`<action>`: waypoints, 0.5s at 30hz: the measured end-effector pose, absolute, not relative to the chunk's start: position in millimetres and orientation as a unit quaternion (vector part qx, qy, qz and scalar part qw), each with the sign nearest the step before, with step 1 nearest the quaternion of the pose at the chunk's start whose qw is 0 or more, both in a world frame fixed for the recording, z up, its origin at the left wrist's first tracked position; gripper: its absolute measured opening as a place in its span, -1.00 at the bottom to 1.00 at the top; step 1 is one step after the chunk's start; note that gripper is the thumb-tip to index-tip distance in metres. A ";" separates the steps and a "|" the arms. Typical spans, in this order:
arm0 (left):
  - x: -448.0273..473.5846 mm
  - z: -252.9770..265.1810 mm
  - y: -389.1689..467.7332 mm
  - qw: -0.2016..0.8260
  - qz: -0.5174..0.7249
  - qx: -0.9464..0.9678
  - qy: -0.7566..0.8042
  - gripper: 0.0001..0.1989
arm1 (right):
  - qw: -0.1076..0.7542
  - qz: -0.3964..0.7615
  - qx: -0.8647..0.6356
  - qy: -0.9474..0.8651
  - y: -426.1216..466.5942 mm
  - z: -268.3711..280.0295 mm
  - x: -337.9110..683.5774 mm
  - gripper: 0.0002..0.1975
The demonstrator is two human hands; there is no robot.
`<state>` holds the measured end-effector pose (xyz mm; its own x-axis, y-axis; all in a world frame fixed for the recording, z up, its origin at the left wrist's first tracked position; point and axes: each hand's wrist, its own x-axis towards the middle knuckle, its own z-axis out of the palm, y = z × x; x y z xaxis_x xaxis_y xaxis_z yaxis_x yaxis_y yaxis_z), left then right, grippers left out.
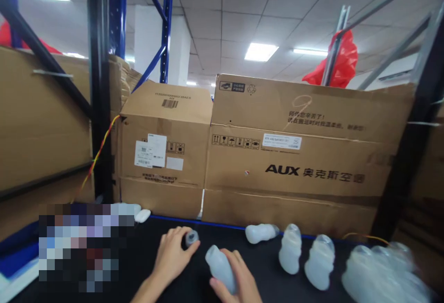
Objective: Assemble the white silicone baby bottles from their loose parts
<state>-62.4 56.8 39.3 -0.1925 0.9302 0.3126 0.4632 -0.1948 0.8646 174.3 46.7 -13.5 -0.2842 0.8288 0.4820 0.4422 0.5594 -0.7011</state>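
Observation:
My left hand (pixel 174 253) is closed round a small, clear, round cap-like piece (pixel 192 237), held between thumb and fingers above the black tabletop. Just to its right, my right hand (pixel 239 277) wraps round a frosted white plastic bottle (pixel 222 268). That bottle tilts with its narrower end up and to the left, apart from the small piece. Beyond my right hand, a similar bottle (pixel 260 233) lies on its side near the back edge. Two more bottles, one with a clear domed top (pixel 292 250), stand farther right.
A blurred cluster of bottles (pixel 378 273) sits at the right end of the black table (pixel 145 252). Cardboard panels (pixel 294 155) wall off the back between dark posts (pixel 100 90). White items (pixel 142 215) lie at the back left, beside a pixelated area.

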 end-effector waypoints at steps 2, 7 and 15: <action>-54.2 36.4 62.3 0.273 0.497 0.609 0.555 -0.54 | 0.411 0.209 -0.453 -0.763 53.6 -22.4 186.1 -0.37; -47.3 32.8 49.0 0.412 0.495 0.614 0.457 -0.40 | 0.406 0.213 -0.456 -0.763 40.2 -9.3 184.4 -0.36; -38.6 26.5 30.9 0.443 0.519 0.590 0.431 -0.41 | 0.396 0.208 -0.437 -0.780 25.1 8.4 177.9 -0.35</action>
